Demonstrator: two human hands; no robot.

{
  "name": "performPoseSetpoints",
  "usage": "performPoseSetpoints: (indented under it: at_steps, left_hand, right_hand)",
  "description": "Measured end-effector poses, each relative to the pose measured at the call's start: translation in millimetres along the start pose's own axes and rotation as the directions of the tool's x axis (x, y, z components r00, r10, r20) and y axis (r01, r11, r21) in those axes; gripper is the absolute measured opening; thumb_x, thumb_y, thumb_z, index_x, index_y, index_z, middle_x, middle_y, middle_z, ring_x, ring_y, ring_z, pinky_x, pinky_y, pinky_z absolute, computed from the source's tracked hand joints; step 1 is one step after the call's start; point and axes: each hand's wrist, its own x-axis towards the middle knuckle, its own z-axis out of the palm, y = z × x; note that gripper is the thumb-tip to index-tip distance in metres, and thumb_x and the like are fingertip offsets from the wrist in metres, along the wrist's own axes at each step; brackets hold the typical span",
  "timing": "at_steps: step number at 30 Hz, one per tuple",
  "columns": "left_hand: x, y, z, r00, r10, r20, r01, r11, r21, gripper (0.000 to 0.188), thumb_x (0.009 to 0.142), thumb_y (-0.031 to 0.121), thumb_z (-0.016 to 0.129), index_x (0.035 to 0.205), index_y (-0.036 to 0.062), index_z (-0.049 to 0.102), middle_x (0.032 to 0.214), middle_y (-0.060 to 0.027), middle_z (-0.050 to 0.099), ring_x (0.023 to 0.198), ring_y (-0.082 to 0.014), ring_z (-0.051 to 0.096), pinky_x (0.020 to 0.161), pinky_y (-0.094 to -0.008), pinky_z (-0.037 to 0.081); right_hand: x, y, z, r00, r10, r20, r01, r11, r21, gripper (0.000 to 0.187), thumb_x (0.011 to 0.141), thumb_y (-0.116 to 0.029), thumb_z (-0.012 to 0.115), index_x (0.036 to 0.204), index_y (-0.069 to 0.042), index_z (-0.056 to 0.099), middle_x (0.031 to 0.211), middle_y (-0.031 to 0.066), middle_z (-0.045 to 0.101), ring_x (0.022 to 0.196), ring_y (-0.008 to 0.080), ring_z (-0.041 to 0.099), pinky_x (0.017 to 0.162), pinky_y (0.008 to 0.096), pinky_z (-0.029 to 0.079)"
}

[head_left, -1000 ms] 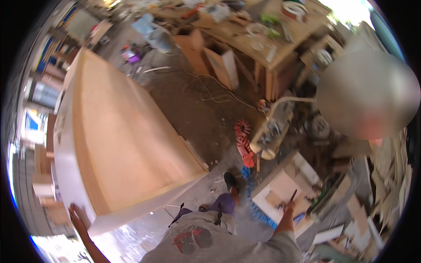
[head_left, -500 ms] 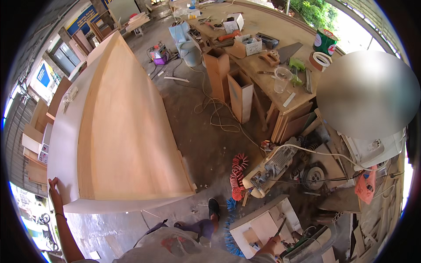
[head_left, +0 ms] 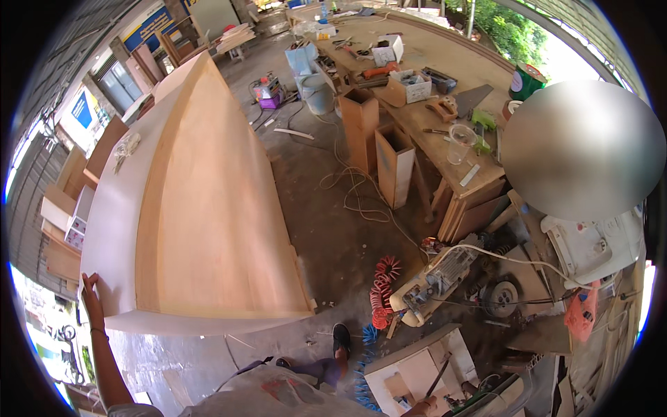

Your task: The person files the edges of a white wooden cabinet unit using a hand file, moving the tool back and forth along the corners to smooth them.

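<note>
To my left stands a large wooden cabinet-like piece (head_left: 208, 201), with a bare wood-coloured face and a white side panel (head_left: 114, 236). My left hand (head_left: 92, 297) rests at the near outer corner of that white side, fingers stretched along its surface. At the bottom right, my right hand (head_left: 422, 404) is closed around a slim dark stick-like tool (head_left: 439, 374), whose exact kind I cannot make out. Tool and hand are over a pale open wooden box (head_left: 410, 375) holding small items. A tangled pale bundle (head_left: 127, 148) lies on top of the white panel.
A long workbench (head_left: 445, 62) carries a handsaw (head_left: 469, 103), small boxes and a clear plastic cup (head_left: 460, 142). Below it stand two hollow wooden columns (head_left: 396, 170). A compressor (head_left: 434, 285), a red coiled hose (head_left: 382, 292) and loose cables (head_left: 354, 187) lie on the floor.
The whole view has shifted slightly, with the cabinet and bench appearing further right. My right hand has drawn lower and left with the slim tool. My left hand stays at the panel's corner.
</note>
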Motion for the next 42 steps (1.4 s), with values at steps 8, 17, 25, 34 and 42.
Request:
performPoseSetpoints:
  at_steps: [8, 17, 25, 34, 42]
  left_hand:
    - [-3, -15, -8, 0.996, 0.085, 0.004, -0.085, 0.996, 0.004, 0.065, 0.100, 0.050, 0.034, 0.101, -0.0061, 0.067, 0.109, -0.0158, 0.066, 0.108, -0.0287, 0.059, 0.102, -0.0365, 0.037]
    - [-20, 17, 5, 0.998, -0.034, 0.046, 0.036, 0.998, -0.046, 0.054, 0.097, 0.045, 0.048, 0.108, -0.0055, 0.064, 0.107, -0.0174, 0.067, 0.102, -0.0247, 0.061, 0.092, -0.0327, 0.045]
    - [-60, 45, 0, 0.692, 0.660, -0.293, -0.609, 0.751, 0.254, 0.041, 0.102, 0.030, 0.039, 0.124, -0.0007, 0.056, 0.133, -0.0171, 0.052, 0.123, -0.0330, 0.049, 0.104, -0.0445, 0.039]
    - [-98, -29, 63, 0.650, -0.369, -0.664, 0.094, 0.906, -0.412, 0.062, 0.101, 0.044, 0.033, 0.139, -0.0052, 0.030, 0.141, -0.0233, 0.030, 0.126, -0.0383, 0.040, 0.102, -0.0478, 0.040]
    - [-116, -31, 119, 0.586, -0.414, -0.697, 0.178, 0.905, -0.387, 0.063, 0.100, 0.046, 0.034, 0.138, -0.0033, 0.031, 0.140, -0.0215, 0.033, 0.125, -0.0358, 0.042, 0.102, -0.0475, 0.039]
  right_hand:
    - [-108, -26, 85, 0.641, 0.484, 0.595, -0.526, 0.842, -0.119, 0.035, 0.091, -0.026, 0.050, 0.124, -0.016, 0.051, 0.129, 0.0117, 0.047, 0.115, 0.0361, 0.046, 0.077, 0.0539, 0.049]
    - [-150, -72, 135, 0.526, 0.021, 0.851, 0.665, 0.614, -0.426, 0.044, 0.080, -0.014, 0.064, 0.123, -0.013, 0.058, 0.107, 0.0127, 0.065, 0.097, 0.0285, 0.063, 0.079, 0.0450, 0.052]
    - [-145, -132, 114, 0.712, 0.098, 0.695, 0.185, 0.929, -0.320, 0.039, 0.074, -0.018, 0.072, 0.111, -0.013, 0.061, 0.095, 0.0097, 0.062, 0.090, 0.0236, 0.060, 0.073, 0.0402, 0.052]
    - [-249, -281, 150, 0.735, -0.119, 0.668, 0.135, 0.990, 0.027, 0.019, 0.083, -0.015, 0.060, 0.102, -0.013, 0.063, 0.079, -0.0022, 0.061, 0.067, 0.0098, 0.057, 0.057, 0.0295, 0.050]
    - [-309, -443, 250, 0.415, -0.545, 0.729, 0.270, 0.839, 0.473, 0.019, 0.093, -0.013, 0.056, 0.109, -0.004, 0.061, 0.091, 0.0047, 0.066, 0.076, 0.0138, 0.065, 0.059, 0.0258, 0.049]
